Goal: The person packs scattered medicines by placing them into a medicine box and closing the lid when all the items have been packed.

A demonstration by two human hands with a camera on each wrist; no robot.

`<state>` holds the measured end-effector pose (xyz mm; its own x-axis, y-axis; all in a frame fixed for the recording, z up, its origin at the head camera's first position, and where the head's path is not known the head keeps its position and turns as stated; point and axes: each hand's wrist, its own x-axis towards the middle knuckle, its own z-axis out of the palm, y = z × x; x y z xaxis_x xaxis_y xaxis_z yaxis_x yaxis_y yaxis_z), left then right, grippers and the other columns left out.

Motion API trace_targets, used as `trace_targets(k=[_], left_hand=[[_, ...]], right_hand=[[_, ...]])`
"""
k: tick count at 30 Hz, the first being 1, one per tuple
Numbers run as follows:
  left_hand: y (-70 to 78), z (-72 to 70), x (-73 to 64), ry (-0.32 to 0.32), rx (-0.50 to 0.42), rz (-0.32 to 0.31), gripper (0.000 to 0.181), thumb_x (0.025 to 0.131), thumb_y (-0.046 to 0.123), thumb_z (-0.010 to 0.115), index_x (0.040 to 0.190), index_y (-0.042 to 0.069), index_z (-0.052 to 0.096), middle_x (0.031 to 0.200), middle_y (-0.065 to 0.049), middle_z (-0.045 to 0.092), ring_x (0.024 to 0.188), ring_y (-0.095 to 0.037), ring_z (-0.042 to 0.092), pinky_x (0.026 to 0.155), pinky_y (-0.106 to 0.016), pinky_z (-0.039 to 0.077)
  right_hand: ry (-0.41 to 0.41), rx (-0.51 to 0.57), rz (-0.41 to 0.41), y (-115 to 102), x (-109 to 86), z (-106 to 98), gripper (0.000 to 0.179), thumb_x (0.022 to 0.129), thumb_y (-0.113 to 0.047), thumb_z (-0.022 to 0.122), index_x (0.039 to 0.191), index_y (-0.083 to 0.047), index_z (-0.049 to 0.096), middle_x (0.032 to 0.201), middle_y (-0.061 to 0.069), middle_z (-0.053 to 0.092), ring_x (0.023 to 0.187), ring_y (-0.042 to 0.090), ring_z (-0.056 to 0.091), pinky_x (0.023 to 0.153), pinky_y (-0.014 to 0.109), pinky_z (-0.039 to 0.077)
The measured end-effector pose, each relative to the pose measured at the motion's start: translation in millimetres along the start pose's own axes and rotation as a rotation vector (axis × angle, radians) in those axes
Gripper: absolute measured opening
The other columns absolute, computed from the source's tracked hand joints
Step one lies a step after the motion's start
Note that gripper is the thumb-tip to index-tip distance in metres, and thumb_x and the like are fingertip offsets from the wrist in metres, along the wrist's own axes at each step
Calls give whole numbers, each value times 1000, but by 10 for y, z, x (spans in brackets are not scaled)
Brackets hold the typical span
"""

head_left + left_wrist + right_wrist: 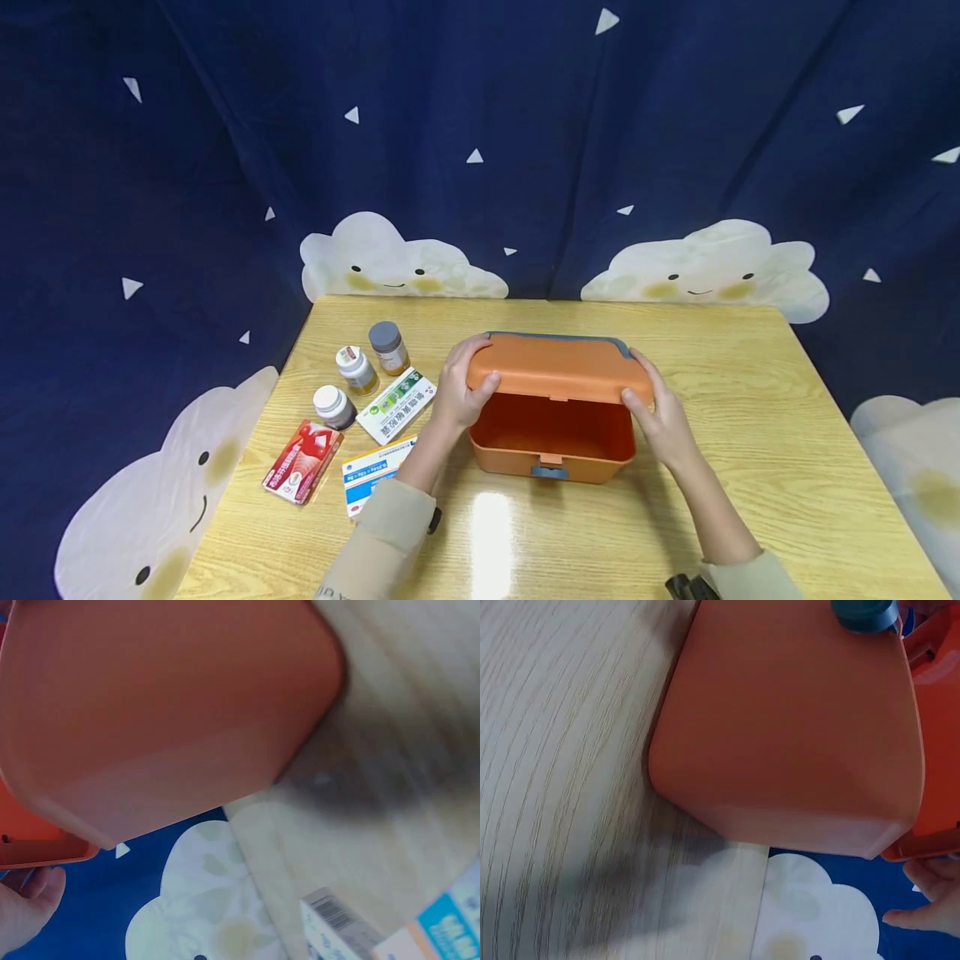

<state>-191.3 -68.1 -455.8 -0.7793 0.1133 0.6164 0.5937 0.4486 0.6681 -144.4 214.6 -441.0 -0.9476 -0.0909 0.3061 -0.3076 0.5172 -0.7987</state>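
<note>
On the table stands an orange plastic box with a blue-grey latch at its front. Its orange lid is tilted partway up, and the dark red-orange inside shows below it. My left hand grips the lid's left end, thumb on the front edge and fingers over the top. At the right end my right hand holds the lid the same way. Both wrist views show the box's end walls close up, with the left hand and right hand under the lid's edge.
Left of the box lie a red medicine box, a blue-and-white box partly behind the left forearm, and a green-and-white box. Nearby stand a grey-capped bottle and two white-capped bottles. A dark blue curtain hangs behind the table.
</note>
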Motion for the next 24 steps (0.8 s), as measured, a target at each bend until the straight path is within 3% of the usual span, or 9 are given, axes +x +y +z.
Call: trace_targets(k=[1, 3, 4, 11, 13, 17, 19, 21, 24], left_hand=[[11, -8, 23, 0, 0, -12, 80, 82, 70, 32, 110, 0, 59, 115, -15, 59, 111, -28, 52, 95, -44, 39], [32, -20, 65, -7, 4, -38, 80, 82, 71, 31, 109, 1, 59, 113, -14, 59, 109, -27, 52, 94, -43, 40], [42, -25, 85, -12, 6, -50, 80, 82, 71, 31, 109, 1, 59, 112, -14, 60, 108, -27, 53, 93, -43, 40], [104, -77, 246, -92, 15, -157, 85, 80, 75, 28, 107, 1, 60, 109, -13, 61, 105, -28, 54, 92, -43, 40], [118, -95, 304, -124, 12, -189, 88, 79, 77, 27, 107, 1, 60, 108, -13, 61, 104, -28, 54, 92, -42, 40], [145, -124, 413, -177, 19, -256, 93, 74, 82, 25, 106, 1, 60, 108, -14, 61, 104, -28, 55, 92, -41, 41], [151, -133, 459, -189, 19, -288, 92, 74, 81, 26, 105, 2, 60, 108, -14, 62, 104, -28, 55, 92, -41, 41], [157, -140, 505, -194, 22, -320, 87, 75, 79, 29, 105, 4, 61, 108, -14, 62, 104, -28, 55, 91, -41, 41], [144, -147, 573, -201, 7, -342, 80, 77, 76, 32, 102, 6, 62, 103, -12, 63, 99, -27, 56, 88, -41, 43]], right_hand=[[6, 17, -25, 25, 12, -2, 54, 92, -28, 46, 141, -10, 33, 107, 25, 58, 96, 35, 55, 80, 52, 42], [12, 65, -75, 74, 33, -7, 53, 95, -33, 43, 141, -10, 34, 136, 22, 41, 123, 37, 37, 96, 59, 27], [16, 86, -96, 108, 45, -8, 54, 95, -37, 41, 141, -10, 34, 137, 21, 41, 124, 36, 36, 98, 56, 26], [71, 169, -221, 256, 184, 26, 62, 95, -47, 33, 137, -1, 37, 138, 20, 39, 128, 16, 35, 100, 21, 26], [103, 160, -205, 239, 226, 41, 61, 96, -47, 32, 135, -1, 39, 134, 19, 45, 119, 9, 43, 95, 20, 31], [161, 135, -142, 158, 306, 68, 59, 96, -47, 28, 130, -1, 45, 123, 19, 54, 102, 3, 47, 90, 38, 35], [182, 125, -111, 124, 344, 77, 60, 96, -48, 27, 126, 1, 47, 116, 20, 56, 96, 7, 47, 86, 45, 34], [201, 104, -84, 90, 382, 83, 64, 95, -52, 25, 120, 3, 47, 98, 20, 56, 86, 15, 46, 80, 45, 34], [217, 71, -40, 72, 435, 81, 69, 94, -56, 22, 115, 5, 45, 72, 15, 39, 72, 26, 37, 70, 43, 31]])
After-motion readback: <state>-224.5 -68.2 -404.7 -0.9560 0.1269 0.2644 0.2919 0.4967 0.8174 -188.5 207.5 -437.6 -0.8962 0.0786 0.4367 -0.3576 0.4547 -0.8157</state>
